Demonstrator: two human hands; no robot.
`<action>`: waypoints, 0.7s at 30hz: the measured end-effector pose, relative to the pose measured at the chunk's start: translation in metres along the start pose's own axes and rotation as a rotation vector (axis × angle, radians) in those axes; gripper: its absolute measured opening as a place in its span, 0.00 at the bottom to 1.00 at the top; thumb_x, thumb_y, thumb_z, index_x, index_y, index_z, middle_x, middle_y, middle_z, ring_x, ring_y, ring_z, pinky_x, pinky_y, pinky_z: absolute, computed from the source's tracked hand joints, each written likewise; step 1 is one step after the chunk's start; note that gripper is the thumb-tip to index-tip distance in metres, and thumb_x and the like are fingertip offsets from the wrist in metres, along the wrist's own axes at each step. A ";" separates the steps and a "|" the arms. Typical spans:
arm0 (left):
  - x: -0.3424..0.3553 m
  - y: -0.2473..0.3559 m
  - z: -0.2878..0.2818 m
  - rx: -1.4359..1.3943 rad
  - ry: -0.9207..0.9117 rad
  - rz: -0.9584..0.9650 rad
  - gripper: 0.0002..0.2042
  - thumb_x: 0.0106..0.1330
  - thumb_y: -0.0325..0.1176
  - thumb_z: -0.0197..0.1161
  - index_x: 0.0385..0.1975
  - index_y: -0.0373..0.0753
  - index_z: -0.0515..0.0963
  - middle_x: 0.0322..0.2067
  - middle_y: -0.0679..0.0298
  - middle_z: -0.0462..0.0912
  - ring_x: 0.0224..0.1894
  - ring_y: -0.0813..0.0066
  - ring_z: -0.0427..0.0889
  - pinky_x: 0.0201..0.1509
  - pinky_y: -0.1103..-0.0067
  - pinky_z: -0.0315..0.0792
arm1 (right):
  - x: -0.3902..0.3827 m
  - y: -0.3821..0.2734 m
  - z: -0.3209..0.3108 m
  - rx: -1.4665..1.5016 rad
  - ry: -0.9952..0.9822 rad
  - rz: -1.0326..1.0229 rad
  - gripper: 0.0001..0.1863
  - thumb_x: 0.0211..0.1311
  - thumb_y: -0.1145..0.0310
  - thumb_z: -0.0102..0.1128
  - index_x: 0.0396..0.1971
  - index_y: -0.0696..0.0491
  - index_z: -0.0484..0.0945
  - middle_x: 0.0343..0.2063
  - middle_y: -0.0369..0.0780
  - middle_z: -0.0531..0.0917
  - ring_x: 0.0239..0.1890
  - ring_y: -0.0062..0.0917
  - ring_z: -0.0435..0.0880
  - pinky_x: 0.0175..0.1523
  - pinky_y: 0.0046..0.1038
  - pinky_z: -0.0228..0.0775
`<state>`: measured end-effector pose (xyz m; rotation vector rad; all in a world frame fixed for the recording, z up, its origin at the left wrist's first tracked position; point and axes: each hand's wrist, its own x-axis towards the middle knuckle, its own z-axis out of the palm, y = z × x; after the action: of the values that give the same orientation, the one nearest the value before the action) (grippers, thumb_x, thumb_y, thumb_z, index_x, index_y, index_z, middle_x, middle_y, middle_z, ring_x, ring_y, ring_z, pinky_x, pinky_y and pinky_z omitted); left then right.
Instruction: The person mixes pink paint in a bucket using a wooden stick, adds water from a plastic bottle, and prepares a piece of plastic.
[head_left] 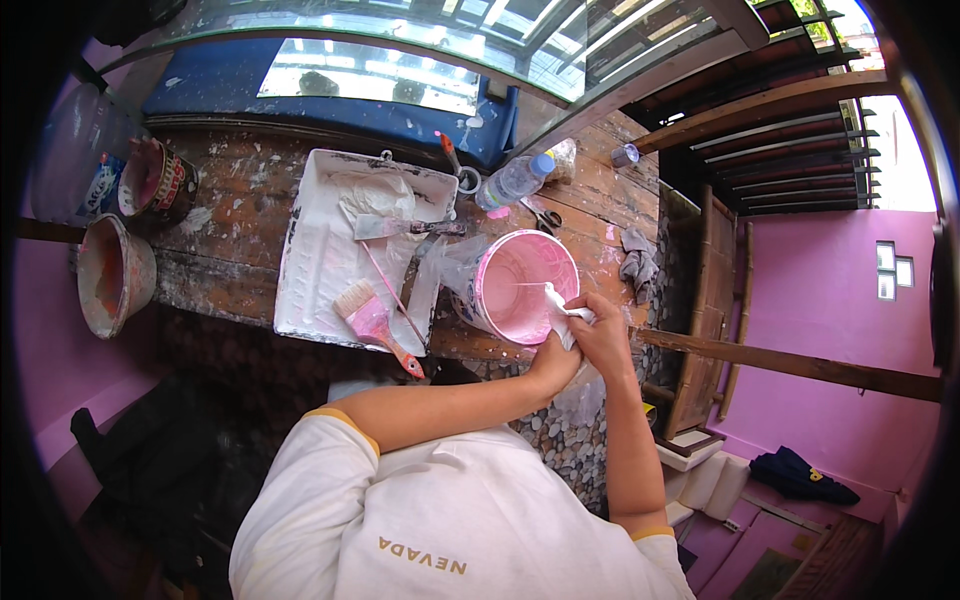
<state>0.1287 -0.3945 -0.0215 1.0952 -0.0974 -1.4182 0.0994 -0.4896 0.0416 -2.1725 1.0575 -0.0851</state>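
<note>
The fingers of the left hand (555, 366) and the right hand (604, 332) were both grasping a soft white piece (565, 332), held at the near right rim of the bucket (508, 270). The step seemed to be squeezing it there; the next move called, I think, for a steady pinch. On the left lay the brush (368, 320) in the tray (308, 240).

Left of the right grip (604, 335), a glossy plastic bucket (530, 260); farther ahead, a smooth plastic bottle (515, 182); below, a rough wooden bench (230, 258).
</note>
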 end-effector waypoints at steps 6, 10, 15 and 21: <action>0.007 -0.012 -0.001 -0.027 0.038 -0.121 0.19 0.75 0.33 0.58 0.62 0.35 0.68 0.52 0.58 0.80 0.53 0.72 0.81 0.54 0.73 0.77 | 0.000 -0.001 -0.006 0.042 -0.002 -0.024 0.11 0.55 0.76 0.64 0.39 0.58 0.83 0.34 0.45 0.87 0.38 0.29 0.86 0.49 0.30 0.76; -0.005 -0.002 -0.001 -0.108 0.033 -0.103 0.20 0.74 0.34 0.61 0.61 0.34 0.68 0.50 0.59 0.80 0.52 0.72 0.81 0.54 0.73 0.76 | 0.000 -0.014 -0.016 0.040 -0.036 0.029 0.11 0.57 0.76 0.63 0.41 0.58 0.82 0.34 0.43 0.87 0.38 0.25 0.85 0.48 0.28 0.76; -0.017 0.009 0.002 -0.071 0.076 -0.059 0.31 0.73 0.37 0.65 0.68 0.32 0.58 0.58 0.56 0.75 0.59 0.71 0.77 0.60 0.73 0.75 | 0.001 -0.008 -0.022 0.079 -0.077 0.084 0.12 0.57 0.76 0.63 0.43 0.57 0.81 0.35 0.43 0.87 0.39 0.25 0.85 0.49 0.28 0.76; -0.017 0.009 -0.004 -0.211 -0.058 0.091 0.42 0.72 0.36 0.66 0.78 0.41 0.45 0.64 0.56 0.71 0.65 0.69 0.73 0.66 0.71 0.71 | 0.002 -0.013 -0.024 0.023 -0.076 0.036 0.13 0.57 0.75 0.63 0.43 0.57 0.81 0.37 0.44 0.86 0.42 0.26 0.84 0.52 0.29 0.75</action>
<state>0.1337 -0.3808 -0.0093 0.8662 -0.0374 -1.3452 0.1017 -0.4992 0.0669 -2.1183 1.0471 0.0021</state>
